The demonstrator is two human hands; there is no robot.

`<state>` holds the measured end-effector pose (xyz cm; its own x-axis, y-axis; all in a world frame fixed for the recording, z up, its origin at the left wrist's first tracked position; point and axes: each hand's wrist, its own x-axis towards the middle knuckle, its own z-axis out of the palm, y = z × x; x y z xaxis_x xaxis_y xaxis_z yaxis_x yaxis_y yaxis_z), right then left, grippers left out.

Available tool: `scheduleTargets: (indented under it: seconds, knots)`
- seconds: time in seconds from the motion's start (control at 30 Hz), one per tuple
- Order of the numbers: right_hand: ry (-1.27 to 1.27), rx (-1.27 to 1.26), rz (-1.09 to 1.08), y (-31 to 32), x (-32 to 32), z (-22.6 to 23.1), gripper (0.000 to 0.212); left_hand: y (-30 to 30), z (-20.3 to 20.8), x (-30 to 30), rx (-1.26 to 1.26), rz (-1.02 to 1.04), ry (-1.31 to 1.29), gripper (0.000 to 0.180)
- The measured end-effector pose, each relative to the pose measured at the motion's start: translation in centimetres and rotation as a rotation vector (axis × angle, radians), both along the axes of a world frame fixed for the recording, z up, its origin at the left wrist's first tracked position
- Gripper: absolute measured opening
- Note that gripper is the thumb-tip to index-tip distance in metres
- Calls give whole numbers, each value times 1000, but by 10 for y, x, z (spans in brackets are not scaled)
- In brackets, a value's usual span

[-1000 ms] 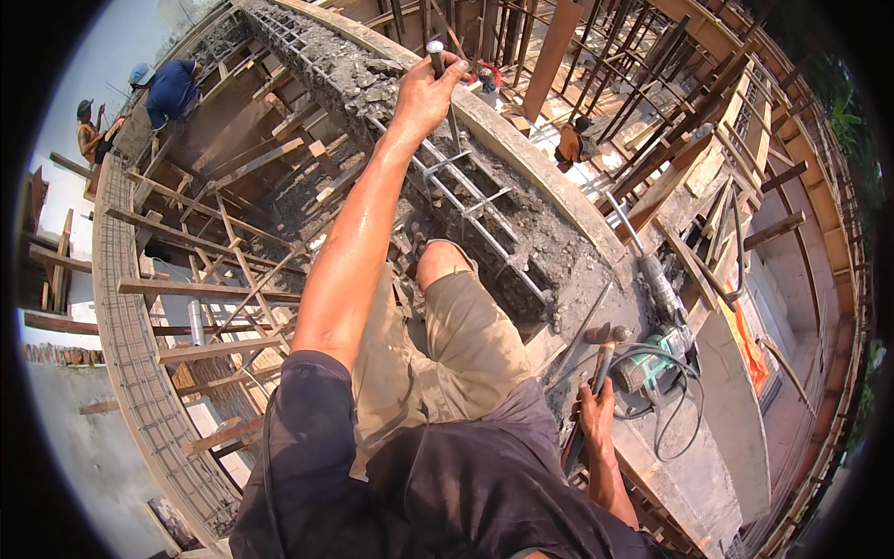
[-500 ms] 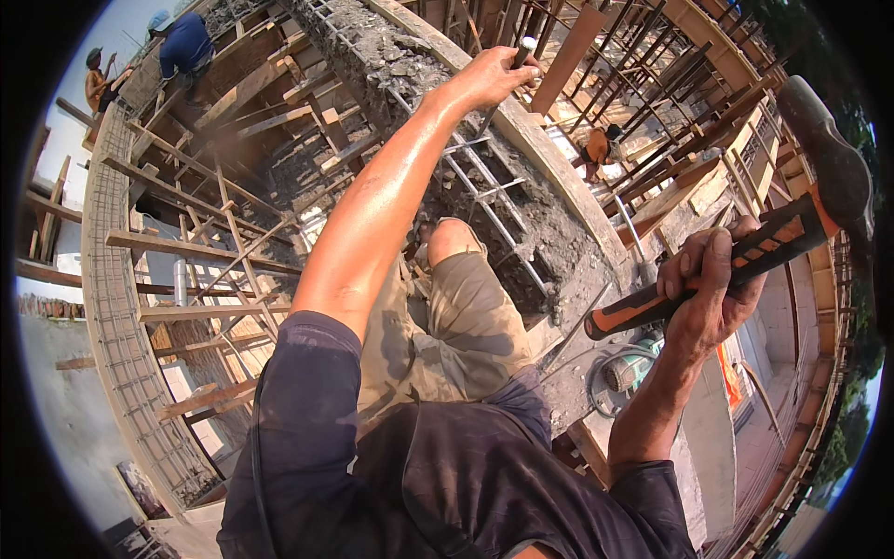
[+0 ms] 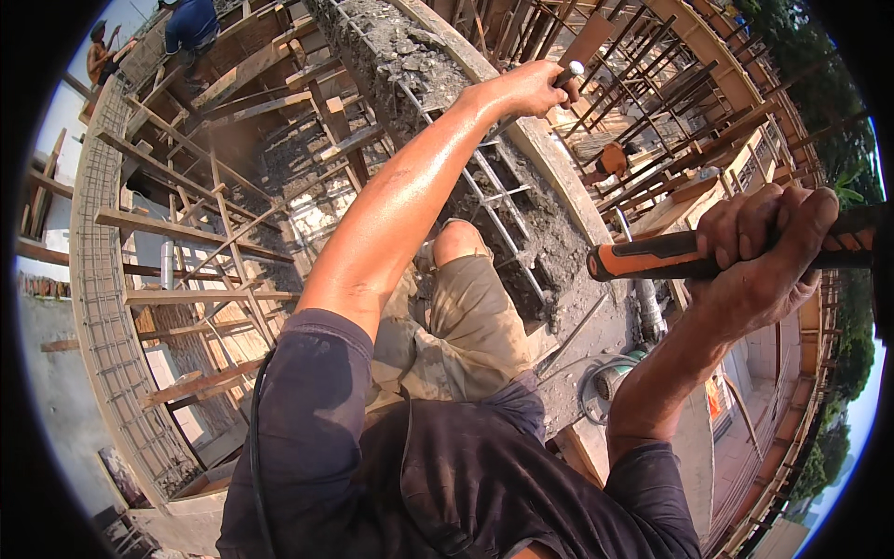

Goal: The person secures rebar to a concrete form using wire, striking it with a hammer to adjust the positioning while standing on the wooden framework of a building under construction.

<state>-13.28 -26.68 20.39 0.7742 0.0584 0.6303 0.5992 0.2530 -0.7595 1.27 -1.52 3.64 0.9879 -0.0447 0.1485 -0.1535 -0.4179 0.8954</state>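
My left hand [image 3: 533, 90] reaches out over the broken concrete beam and is wrapped round a steel chisel [image 3: 566, 74]; its bright struck end sticks out above my fingers. My forearm and hand hide most of the lower shaft. My right hand [image 3: 759, 247], raised at the right, grips a hammer by its black and orange handle [image 3: 652, 260]. The hammer's head lies in the dark right rim of the picture and barely shows. Below the chisel, the chipped concrete [image 3: 559, 219] exposes a ladder of steel rebar [image 3: 498, 200].
A teal power tool [image 3: 610, 380] with a coiled cord lies by my right forearm, near a metal cylinder [image 3: 649, 312]. Timber props [image 3: 186, 244] cross a deep opening at the left. Vertical rebar [image 3: 643, 98] stands at the far right. Other people [image 3: 191, 30] work at the far left.
My right hand has risen and moved right with the hammer, whose head has swung toward the picture's right rim. My left hand and chisel appear slightly lower and farther right.
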Motion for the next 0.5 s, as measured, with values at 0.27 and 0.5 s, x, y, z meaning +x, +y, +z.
scheduleTargets:
  seconds: [0.27, 0.5]
  knots:
    - [706, -702, 72, 13, 55, -96, 33, 2, 7, -11, -8, 100, 51, 27]
    - [272, -394, -60, 1, 24, 7, 37, -1, 0, 5, 99, 54, -3, 30]
